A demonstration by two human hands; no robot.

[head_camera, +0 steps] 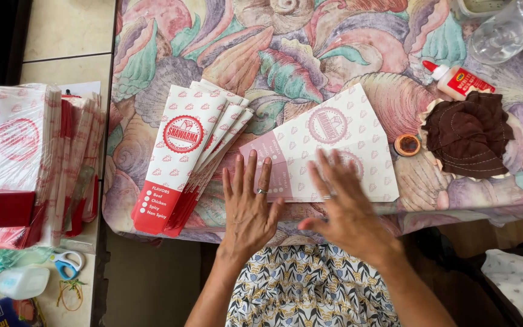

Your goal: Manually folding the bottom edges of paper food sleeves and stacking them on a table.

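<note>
right hand [343, 203] is motion-blurred; the paper sheet [334, 139] beneath both hands is partly hidden. the clear bottle [506, 30] is cut off at the top edge.

The scene is evenly lit by soft, bright daylight; shadows are faint. The right hand [349, 209] is smeared by motion blur. Slight bending is seen at the edges.

A white paper sleeve [334, 148] with pink stamped logos is laid flat on the table edge, partly folded, pinned down under both hands.
</note>
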